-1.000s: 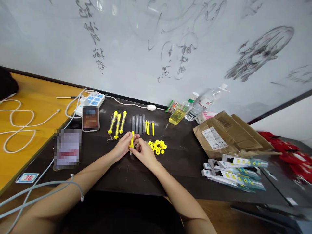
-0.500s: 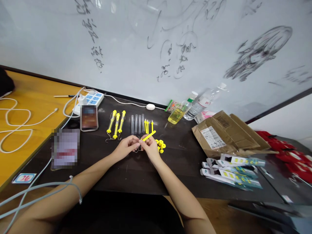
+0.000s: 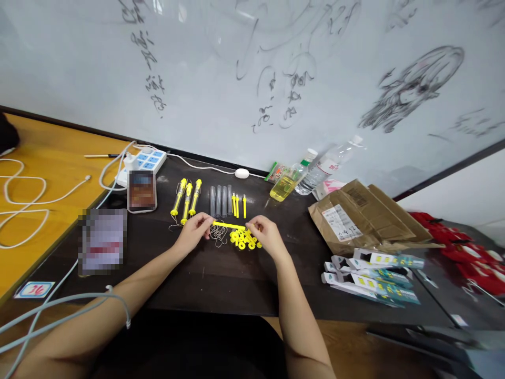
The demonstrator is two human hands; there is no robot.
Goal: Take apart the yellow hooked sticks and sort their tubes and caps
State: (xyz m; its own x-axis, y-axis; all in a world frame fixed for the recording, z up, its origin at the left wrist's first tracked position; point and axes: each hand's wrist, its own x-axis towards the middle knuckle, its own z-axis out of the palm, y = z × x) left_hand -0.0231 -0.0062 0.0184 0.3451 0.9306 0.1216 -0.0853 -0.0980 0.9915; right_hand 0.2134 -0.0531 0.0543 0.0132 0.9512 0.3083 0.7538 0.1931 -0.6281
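A yellow rod (image 3: 229, 225) stretches nearly level between my two hands. My left hand (image 3: 196, 231) pinches its left end, while the fingers of my right hand (image 3: 265, 235) are closed at its right end. Just below the rod lie a tangle of metal wire hooks (image 3: 219, 236) and a pile of yellow caps (image 3: 242, 241). Behind it several clear tubes (image 3: 221, 201) are lined up, with three thin yellow pieces (image 3: 238, 206) to their right. Three yellow spring scales (image 3: 187, 201) with hooks rest beyond my left hand.
To the left are a phone (image 3: 142, 192), a pixelated flat item (image 3: 103, 242), a power strip (image 3: 153, 160) and cables. At the back stand a yellow liquid bottle (image 3: 284, 185) and a water bottle (image 3: 321, 168). A brown package (image 3: 366, 216) and flattened boxes (image 3: 373, 276) are at right.
My hands have moved apart, the right one to the right and the left one slightly left. The rod has turned from slanted to nearly level, and the hooks and caps show more.
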